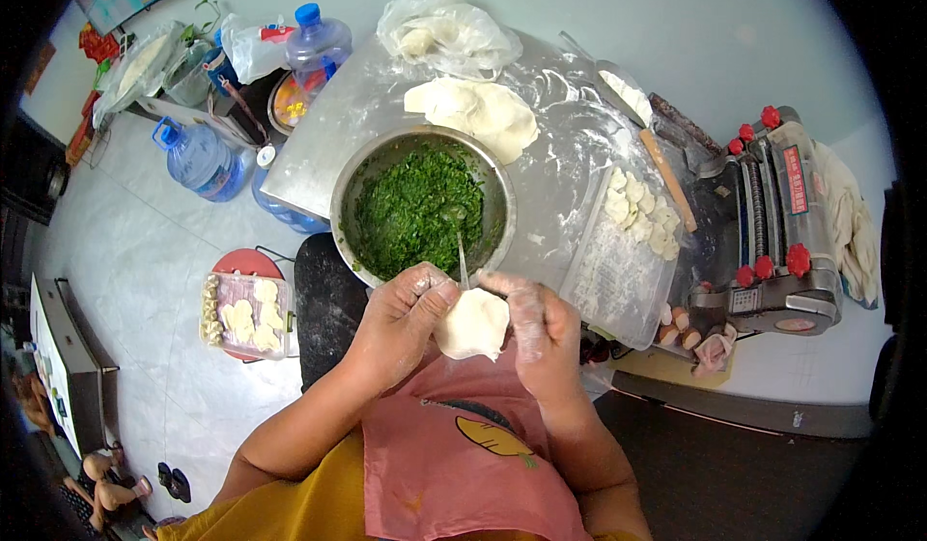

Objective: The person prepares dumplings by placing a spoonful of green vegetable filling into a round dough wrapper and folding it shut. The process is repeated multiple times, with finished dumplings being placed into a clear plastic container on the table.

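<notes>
My left hand (405,316) pinches a round, thin dough wrapper (472,325) between thumb and fingers at its left edge. Beside the wrapper's right edge is my right hand (542,327), floury and with fingers bent; whether it grips the edge is unclear. Just beyond both hands stands a steel mixing bowl (505,233) of chopped green filling (416,208). A metal spoon (462,251) rests in the filling, its handle end reaching toward my hands.
A floured metal table (558,208) bears a dough sheet (481,114), a plastic tray (605,280) of dumplings (641,208), a rolling pin (668,179) and a pasta machine (778,230). At left, another tray (288,309) sits on a red stool (246,260). Water bottles (203,161) stand beyond.
</notes>
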Motion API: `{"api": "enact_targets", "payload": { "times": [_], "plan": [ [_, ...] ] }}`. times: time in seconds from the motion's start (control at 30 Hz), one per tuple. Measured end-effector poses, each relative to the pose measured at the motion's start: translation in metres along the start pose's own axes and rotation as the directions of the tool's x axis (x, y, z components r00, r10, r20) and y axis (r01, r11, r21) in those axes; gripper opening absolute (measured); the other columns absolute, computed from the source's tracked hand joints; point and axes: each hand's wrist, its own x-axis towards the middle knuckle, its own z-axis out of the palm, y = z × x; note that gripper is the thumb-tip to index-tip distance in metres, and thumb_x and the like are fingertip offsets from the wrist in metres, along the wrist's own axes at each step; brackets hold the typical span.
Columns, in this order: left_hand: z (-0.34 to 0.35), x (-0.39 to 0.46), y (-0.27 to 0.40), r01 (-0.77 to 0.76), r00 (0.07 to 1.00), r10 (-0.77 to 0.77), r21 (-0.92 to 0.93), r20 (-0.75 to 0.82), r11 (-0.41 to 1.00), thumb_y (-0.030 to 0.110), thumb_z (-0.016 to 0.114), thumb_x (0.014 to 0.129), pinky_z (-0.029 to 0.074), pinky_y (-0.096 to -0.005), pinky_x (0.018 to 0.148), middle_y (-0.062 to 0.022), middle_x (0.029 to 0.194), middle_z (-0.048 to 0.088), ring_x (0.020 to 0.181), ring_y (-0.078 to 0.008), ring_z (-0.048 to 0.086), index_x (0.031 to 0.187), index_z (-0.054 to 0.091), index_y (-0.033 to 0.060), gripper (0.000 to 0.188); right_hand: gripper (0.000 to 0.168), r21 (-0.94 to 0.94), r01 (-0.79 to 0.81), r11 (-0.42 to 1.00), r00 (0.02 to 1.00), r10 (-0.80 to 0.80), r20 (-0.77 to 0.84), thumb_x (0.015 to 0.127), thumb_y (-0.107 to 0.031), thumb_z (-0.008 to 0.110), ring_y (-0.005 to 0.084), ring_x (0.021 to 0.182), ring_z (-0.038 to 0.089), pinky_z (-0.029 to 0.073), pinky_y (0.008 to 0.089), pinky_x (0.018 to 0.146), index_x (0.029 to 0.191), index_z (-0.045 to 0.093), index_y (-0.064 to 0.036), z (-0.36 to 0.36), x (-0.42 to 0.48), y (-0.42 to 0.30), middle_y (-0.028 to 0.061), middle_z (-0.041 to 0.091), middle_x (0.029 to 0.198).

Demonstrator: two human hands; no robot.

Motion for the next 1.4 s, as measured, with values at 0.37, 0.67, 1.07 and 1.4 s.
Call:
{"api": "enact_targets", "payload": {
  "times": [0.37, 0.67, 1.07, 1.4],
  "plan": [
    [-0.012, -0.007, 0.016, 0.181, 0.979, -0.199, -0.233, -0.053, 0.955, 0.017, 0.059, 0.098, 0.054, -0.0271, 0.076, -0.0028, 0.094, 0.064, 0.085, -0.0098, 0.062, 0.105, 0.059, 0.0027, 0.016, 0.016, 0.179, -0.199, 0.964, 0.977, 0.181, 0.113, 0.089, 0.000, 0.065, 0.0062, 0.077, 0.057, 0.049, 0.0222, 0.068, 0.102, 0.056, 0.000, 0.006, -0.004, 0.000, 0.0029, 0.062, 0.086],
    [-0.067, -0.033, -0.016, 0.058, 0.995, -0.097, -0.592, -0.034, 0.804, 0.001, 0.068, 0.083, 0.059, -0.0378, 0.077, -0.0147, 0.100, 0.069, 0.086, -0.0245, 0.069, 0.108, 0.060, 0.0034, 0.026, 0.036, -0.315, -0.003, 0.949, 0.966, 0.085, 0.246, 0.087, -0.006, 0.065, 0.0178, 0.090, 0.061, 0.051, 0.0325, 0.080, 0.122, 0.054, -0.002, -0.009, 0.014, 0.012, 0.0070, 0.063, 0.097],
    [-0.094, -0.035, -0.021, 0.107, 0.944, -0.265, -0.577, -0.196, 0.809, 0.025, 0.065, 0.092, 0.056, -0.0417, 0.069, -0.0116, 0.094, 0.066, 0.080, -0.0256, 0.066, 0.106, 0.058, 0.0062, 0.024, 0.043, -0.733, 0.657, 0.175, 0.754, -0.161, 0.637, 0.087, -0.028, 0.065, 0.0330, 0.096, 0.055, 0.040, 0.0499, 0.087, 0.127, 0.061, -0.014, -0.005, 0.040, 0.071, 0.0105, 0.061, 0.098],
    [-0.097, -0.027, -0.041, 0.107, 0.879, -0.367, -0.625, -0.304, 0.774, 0.022, 0.062, 0.093, 0.054, -0.0376, 0.082, -0.0114, 0.099, 0.066, 0.088, -0.0242, 0.066, 0.113, 0.057, 0.0008, 0.029, 0.035, -0.661, 0.543, 0.519, 0.829, -0.204, 0.520, 0.089, -0.019, 0.062, 0.0342, 0.094, 0.054, 0.042, 0.0462, 0.085, 0.121, 0.062, -0.008, 0.008, 0.032, 0.033, 0.0139, 0.059, 0.103]
  ]
}}
